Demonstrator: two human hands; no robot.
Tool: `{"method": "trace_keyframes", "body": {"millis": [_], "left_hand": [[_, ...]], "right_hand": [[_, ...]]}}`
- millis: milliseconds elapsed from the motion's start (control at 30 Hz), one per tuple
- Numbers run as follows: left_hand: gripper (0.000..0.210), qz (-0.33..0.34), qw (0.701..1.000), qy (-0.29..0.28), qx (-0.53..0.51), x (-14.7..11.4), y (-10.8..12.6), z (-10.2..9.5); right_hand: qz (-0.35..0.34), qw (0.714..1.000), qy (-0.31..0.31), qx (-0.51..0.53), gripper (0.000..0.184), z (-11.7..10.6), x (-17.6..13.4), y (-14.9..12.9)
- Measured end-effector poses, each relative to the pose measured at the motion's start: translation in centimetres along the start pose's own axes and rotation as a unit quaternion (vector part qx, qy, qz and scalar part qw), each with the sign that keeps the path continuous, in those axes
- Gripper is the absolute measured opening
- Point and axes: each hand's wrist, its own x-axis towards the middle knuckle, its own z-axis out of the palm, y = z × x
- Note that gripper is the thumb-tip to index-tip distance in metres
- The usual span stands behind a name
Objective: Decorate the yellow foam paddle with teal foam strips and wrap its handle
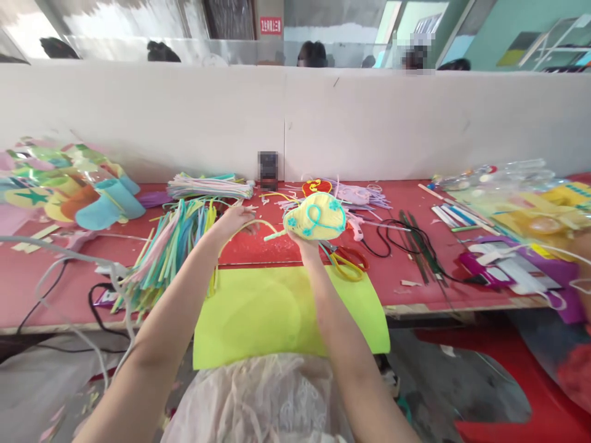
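My right hand grips the underside of a yellow oval craft piece, which is wound in fuzzy strands and carries turquoise flowers, a loop and an edging. A short pale green stub sticks out at its left end. My left hand is to the left of it, fingers bent around a thin yellow pipe cleaner that arcs toward the craft piece. Close by my left forearm lies a thick bundle of pastel pipe cleaners. A yellow-green sheet spreads over the table edge and my lap.
Behind my hands are a white and pink bundle, a red and yellow piece and a dark device. Yellow-handled scissors, a pink glue gun and black cable lie right. Felt boots stand left; a white cable hangs near my left arm.
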Motion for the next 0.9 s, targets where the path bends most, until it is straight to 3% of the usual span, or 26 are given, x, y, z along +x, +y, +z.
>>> {"method": "trace_keyframes", "body": {"millis": [100,200,267,467,633,767,900], "left_hand": [[0.013,0.041,0.998,0.045,-0.015,-1.0,0.6,2.2],[0.017,0.032,0.997,-0.005,-0.069,-1.6,-0.4,4.3],[0.019,0.028,0.996,0.002,-0.084,-1.7,-1.1,5.1],[0.021,0.066,0.994,0.016,-0.08,-1.5,-2.0,4.9],[0.023,0.104,0.988,0.078,-0.08,-2.2,-1.8,5.1],[0.023,0.131,0.986,0.073,-0.071,-3.0,-1.3,5.6],[0.023,0.13,0.986,0.06,-0.08,-4.2,-2.0,6.6]], "right_hand": [[-0.037,0.997,0.062,-0.01,0.065,-0.3,0.5,-0.1],[-0.074,0.993,0.091,-0.009,0.073,-0.5,0.7,-0.3],[-0.075,0.993,0.096,0.001,0.075,-0.6,0.7,-0.3],[-0.094,0.989,0.108,-0.029,0.068,-0.8,0.7,0.0],[-0.094,0.988,0.11,-0.053,0.059,-0.7,0.8,-0.1],[-0.084,0.988,0.117,-0.047,0.065,-0.3,0.5,-0.7],[-0.073,0.99,0.116,-0.026,0.06,-0.5,0.3,-1.3]]}}
